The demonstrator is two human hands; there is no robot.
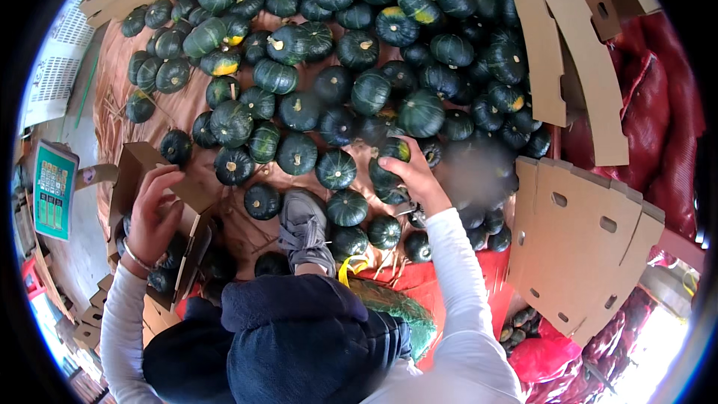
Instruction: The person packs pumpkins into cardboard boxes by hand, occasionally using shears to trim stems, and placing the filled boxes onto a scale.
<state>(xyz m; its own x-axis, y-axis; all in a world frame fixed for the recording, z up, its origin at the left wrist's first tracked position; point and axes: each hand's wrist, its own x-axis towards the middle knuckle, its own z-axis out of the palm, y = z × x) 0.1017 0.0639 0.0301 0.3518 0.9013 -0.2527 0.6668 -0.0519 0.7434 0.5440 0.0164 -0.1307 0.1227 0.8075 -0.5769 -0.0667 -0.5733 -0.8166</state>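
Observation:
My right hand (416,174) grips a small dark green kabocha squash (395,148) with a yellow patch, its thumb on the near side and fingers at the far side. Other squashes lie close around it. Over at the left, my left hand (158,216) is empty, its fingers apart and curved above an open cardboard box (134,171). Several kabocha squashes (162,279) are inside that box, partly covered by my hand and wrist. A large spread of striped green squashes (297,154) lies on a pinkish-brown cloth (235,219) before me.
A digital scale's display (56,191) stands beyond the box at the left. Flattened cardboard (578,247) and cardboard flaps (541,50) line the right side, next to dark red mesh sacks (656,123). My grey shoe (305,230) rests among the squashes, near a yellow strap (350,266).

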